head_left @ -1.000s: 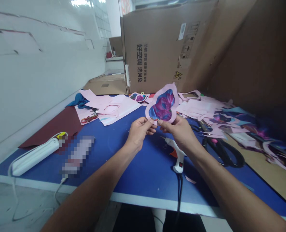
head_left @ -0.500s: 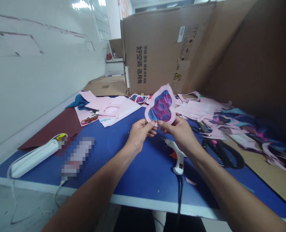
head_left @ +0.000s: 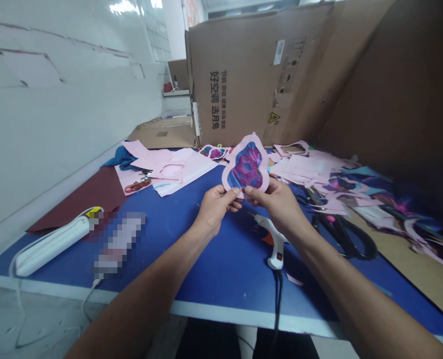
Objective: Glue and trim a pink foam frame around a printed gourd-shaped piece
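Paper cut-out (head_left: pixel 245 167), mask-shaped, with a purple-and-blue printed face on a pale pink border, is raised above the blue table (head_left: pixel 214 269), clear of its surface and slightly tilted. Left hand (head_left: pixel 216 209) pinches its lower left edge between thumb and bent fingers. Right hand (head_left: pixel 275 202) pinches the lower right edge in the same way, the two thumbs close together near the bottom of the piece. Neither hand is spread; both are pressed onto the paper. Gripping only the rim appears to leave the printed face uncovered and turned toward the wearer's view.

Hot glue gun (head_left: pixel 275 244) lies below the right hand, nozzle pointing toward the left hand, seemingly kept within easy reach; its black cord runs over the table's front edge. Black-handled scissors (head_left: pixel 350 242) lie just beyond the right forearm, beside pink paper scraps (head_left: pixel 303 167) and printed offcuts (head_left: pixel 404 219). Smaller printed cut-outs (head_left: pixel 214 152) lie beyond the raised piece, against a cardboard box (head_left: pixel 239 85). Pink paper sheets (head_left: pixel 176 167) cover the far left of the table, near a blue cloth (head_left: pixel 122 157). White power strip (head_left: pixel 51 247) rests on the near left, beside a pixelated object (head_left: pixel 120 242) that cannot be identified.
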A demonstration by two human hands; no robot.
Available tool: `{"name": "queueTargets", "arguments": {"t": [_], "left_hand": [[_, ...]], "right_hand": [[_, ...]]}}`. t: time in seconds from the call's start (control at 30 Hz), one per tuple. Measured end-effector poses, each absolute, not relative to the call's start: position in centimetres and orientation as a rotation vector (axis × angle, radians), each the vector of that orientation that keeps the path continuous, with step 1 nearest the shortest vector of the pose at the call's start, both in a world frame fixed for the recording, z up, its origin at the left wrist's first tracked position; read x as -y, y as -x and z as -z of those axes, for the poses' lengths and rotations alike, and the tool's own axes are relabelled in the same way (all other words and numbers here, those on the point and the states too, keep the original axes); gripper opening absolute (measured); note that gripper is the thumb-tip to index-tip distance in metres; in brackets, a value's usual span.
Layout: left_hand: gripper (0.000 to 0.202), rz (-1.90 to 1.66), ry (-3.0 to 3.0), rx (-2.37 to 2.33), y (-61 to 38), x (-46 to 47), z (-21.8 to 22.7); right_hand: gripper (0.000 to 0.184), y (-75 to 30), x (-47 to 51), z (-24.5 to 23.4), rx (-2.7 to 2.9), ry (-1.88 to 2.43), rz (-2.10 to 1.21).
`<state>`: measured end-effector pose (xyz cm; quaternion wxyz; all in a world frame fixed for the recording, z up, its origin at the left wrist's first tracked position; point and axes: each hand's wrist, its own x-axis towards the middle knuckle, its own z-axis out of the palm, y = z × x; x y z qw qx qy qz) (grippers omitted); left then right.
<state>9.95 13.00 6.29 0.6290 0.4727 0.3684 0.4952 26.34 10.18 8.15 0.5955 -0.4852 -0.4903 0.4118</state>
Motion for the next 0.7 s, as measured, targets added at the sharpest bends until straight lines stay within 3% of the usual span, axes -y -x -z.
{"name": "queueTargets", "arguments": {"t": [0.7], "left_hand": [[0.022, -1.106, -1.099, -0.873, -10.0, -12.93, -6.35]], "right_hand": [[0.033, -26.34, -10.24, -8.08, 1.16, 1.128, -0.946]]}}
